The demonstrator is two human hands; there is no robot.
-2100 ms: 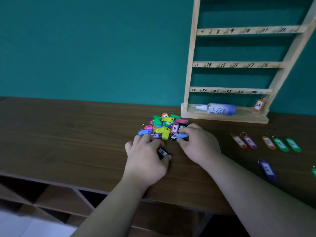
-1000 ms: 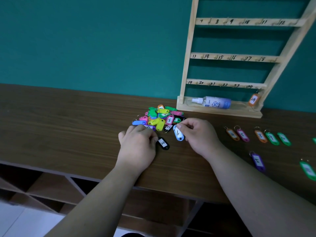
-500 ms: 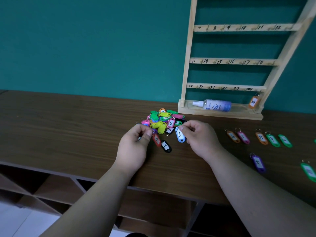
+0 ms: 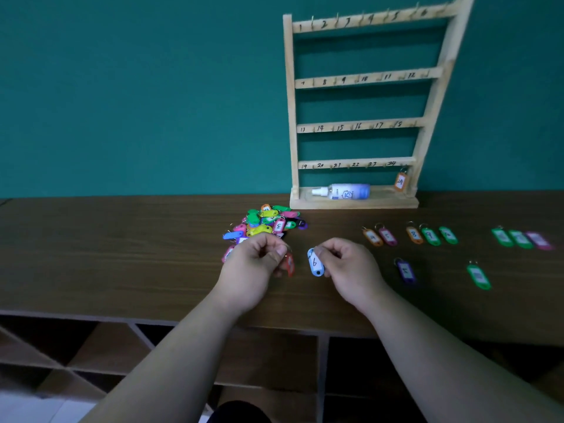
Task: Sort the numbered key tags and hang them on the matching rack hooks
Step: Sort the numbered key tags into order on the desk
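A heap of coloured key tags [image 4: 266, 222] lies on the brown table [image 4: 122, 254], left of the wooden rack [image 4: 354, 117]. The rack has four rows of numbered hooks; one orange tag [image 4: 400, 181] hangs at the bottom right hook. My left hand [image 4: 256, 267] is raised just in front of the heap and pinches a red tag [image 4: 289, 264] by its ring. My right hand [image 4: 345, 267] holds a light blue tag [image 4: 315, 262] marked with a single digit. Several sorted tags [image 4: 409, 236] lie in a row to the right.
A white and blue spray bottle [image 4: 341, 191] lies on the rack's base. More green and pink tags [image 4: 518, 238] lie at the far right, and a purple tag [image 4: 405, 271] and a green tag [image 4: 478, 276] sit nearer. Open shelf compartments [image 4: 91, 355] run below the table's front edge.
My left hand picked a red tag out of the heap's front edge and lifted it. My right hand lifted the light blue tag off the table. The view tilted up, showing the whole rack.
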